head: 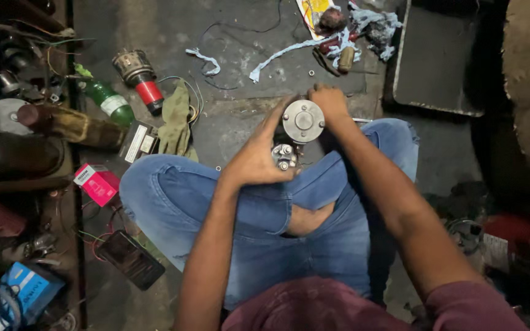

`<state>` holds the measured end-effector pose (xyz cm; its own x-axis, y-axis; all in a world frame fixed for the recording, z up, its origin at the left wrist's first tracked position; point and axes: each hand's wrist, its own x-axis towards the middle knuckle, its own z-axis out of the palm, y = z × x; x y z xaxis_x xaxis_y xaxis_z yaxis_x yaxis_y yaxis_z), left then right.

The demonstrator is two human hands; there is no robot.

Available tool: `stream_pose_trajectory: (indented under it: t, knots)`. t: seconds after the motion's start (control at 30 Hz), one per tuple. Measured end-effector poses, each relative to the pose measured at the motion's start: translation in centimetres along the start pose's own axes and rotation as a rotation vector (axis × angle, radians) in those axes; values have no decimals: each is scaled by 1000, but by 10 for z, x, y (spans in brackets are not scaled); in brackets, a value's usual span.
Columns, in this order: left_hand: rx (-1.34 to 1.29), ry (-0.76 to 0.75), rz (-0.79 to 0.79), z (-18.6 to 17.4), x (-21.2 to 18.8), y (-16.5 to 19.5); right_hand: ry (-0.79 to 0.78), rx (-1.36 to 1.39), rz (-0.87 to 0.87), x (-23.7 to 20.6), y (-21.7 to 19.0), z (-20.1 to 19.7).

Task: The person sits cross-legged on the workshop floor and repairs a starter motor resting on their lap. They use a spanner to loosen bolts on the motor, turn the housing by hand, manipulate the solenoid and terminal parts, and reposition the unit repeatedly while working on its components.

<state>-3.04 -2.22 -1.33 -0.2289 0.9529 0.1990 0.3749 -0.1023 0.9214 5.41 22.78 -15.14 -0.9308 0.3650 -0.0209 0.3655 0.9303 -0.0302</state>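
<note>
Person sits cross-legged on floor, metal motor part [302, 125] held upright over the knees. Left hand [257, 158] wraps its lower body, fingers closed around it; right hand [329, 101] grips the round flange on top (fingertips hidden). Pink box [96, 182] lies left, green bottle [110, 101] beyond.

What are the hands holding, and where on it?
Both hands, left hand and right hand, hold a metal motor part by the sides of its body.

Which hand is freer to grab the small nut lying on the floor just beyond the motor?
Right, probably. The right hand rests atop the metal motor part, nearest the nut; the left hand grips the part's side.
</note>
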Motion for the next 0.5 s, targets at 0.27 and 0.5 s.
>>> stream_pose_trajectory:
  t: [0.27, 0.5]
  knots:
    - [13, 14, 11, 4, 2, -4, 224, -28, 41, -7, 13, 3]
    - [-64, 54, 73, 14, 2, -4, 177, 1141, 370, -22, 20, -37]
